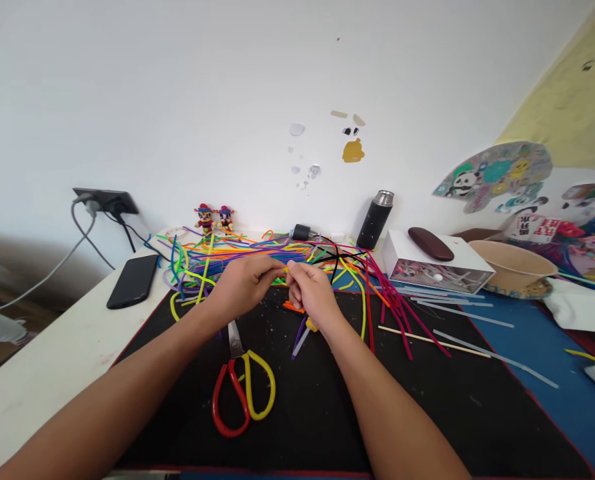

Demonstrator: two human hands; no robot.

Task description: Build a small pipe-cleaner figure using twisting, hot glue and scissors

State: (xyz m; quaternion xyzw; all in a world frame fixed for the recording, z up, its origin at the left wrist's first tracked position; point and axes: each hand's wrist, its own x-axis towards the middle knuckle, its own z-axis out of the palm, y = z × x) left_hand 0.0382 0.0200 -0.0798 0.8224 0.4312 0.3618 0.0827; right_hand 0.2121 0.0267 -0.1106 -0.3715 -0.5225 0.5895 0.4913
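The left hand (pixel 245 283) and right hand (pixel 311 293) pinch a yellow piece (pixel 286 270), seemingly unfinished. Farther off, pipe cleaners (pixel 291 255) lie loose.

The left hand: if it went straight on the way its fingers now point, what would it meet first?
Most likely the right hand; the left hand points towards it, and a small yellow piece shows between them. Exact depth there is hard to judge.

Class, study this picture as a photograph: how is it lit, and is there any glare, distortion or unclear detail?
Head view throughout: wall softly lit, dimmer lower left; glints on the metal flask cap; forearms look stretched, wide-angle style; the yellow bit at the fingers is too small to read.
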